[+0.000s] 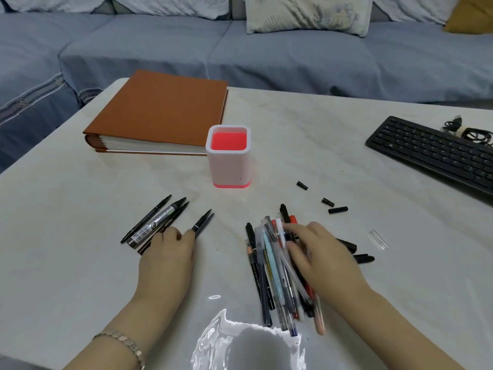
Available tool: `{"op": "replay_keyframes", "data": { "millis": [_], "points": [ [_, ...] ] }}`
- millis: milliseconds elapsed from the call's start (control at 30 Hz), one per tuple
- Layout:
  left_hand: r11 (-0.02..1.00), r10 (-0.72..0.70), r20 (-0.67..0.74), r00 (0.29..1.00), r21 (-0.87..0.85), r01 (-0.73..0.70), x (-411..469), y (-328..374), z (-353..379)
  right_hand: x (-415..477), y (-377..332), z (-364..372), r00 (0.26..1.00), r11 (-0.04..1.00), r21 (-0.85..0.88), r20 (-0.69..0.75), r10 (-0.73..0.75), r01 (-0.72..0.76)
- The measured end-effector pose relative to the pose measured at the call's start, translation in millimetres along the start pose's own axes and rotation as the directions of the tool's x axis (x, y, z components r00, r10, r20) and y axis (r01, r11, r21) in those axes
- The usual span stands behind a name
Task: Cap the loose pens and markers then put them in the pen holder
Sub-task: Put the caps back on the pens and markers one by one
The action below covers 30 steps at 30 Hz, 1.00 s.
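Pen pile [277, 265]: heaped on the tabletop [80, 236], nearest, under the right hand [320, 257].
Right fingers: spread flat over pile.
Left hand [168, 255]: fingers curled onto black markers [157, 222].
Pen holder [229, 158]: upright, beyond both.
Loose caps [327, 202]: right of holder.

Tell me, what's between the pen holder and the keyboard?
Just bare table, the head view shows; the pen holder and keyboard have nothing between them.
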<state>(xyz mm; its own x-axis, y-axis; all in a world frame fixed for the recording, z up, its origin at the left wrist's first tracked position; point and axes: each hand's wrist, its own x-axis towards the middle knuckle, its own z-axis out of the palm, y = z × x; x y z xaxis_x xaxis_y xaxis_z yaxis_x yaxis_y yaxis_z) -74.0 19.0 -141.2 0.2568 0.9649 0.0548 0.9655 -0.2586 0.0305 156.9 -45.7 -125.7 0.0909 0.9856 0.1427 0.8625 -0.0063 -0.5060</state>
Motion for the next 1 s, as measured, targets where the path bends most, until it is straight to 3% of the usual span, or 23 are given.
{"op": "replay_keyframes", "data": {
  "millis": [200, 333, 467, 567, 633, 767, 900, 1000],
  "points": [
    [0.997, -0.005, -0.011, 1.000, -0.078, 0.004, 1, 14, 1, -8, 63, -33, 0.941, 0.945, -0.094, -0.165, 0.295, -0.313],
    [0.980, 0.033, -0.010, 0.999, -0.197, -0.034, -1, 33, -4, -12, 85, -45, 0.884, 0.878, -0.134, -0.169, 0.436, -0.459],
    [0.836, -0.019, 0.061, 0.998, -0.546, 0.050, -7, 57, -22, -10, 94, -44, 0.833, 0.818, -0.154, -0.098, 0.545, -0.554],
    [0.728, 0.028, 0.113, 0.993, -0.683, 0.057, -12, 71, -35, -10, 94, -43, 0.828, 0.820, -0.113, -0.093, 0.554, -0.561],
    [0.680, 0.064, 0.123, 0.990, -0.732, 0.047, -15, 77, -40, -11, 89, -45, 0.853, 0.855, -0.024, -0.090, 0.514, -0.518],
    [0.601, 0.150, 0.101, 0.984, -0.799, -0.010, -18, 84, -47, -14, 54, -55, 0.909, 0.866, 0.331, -0.053, 0.413, -0.375],
    [0.545, 0.211, 0.053, 0.976, -0.835, -0.073, -20, 85, -53, -20, 21, -66, 0.928, 0.646, 0.702, 0.057, 0.369, -0.300],
    [0.550, 0.233, 0.049, 0.971, -0.830, -0.091, -22, 85, -55, -23, 10, -69, 0.918, 0.464, 0.832, 0.124, 0.377, -0.303]
  ]
}}
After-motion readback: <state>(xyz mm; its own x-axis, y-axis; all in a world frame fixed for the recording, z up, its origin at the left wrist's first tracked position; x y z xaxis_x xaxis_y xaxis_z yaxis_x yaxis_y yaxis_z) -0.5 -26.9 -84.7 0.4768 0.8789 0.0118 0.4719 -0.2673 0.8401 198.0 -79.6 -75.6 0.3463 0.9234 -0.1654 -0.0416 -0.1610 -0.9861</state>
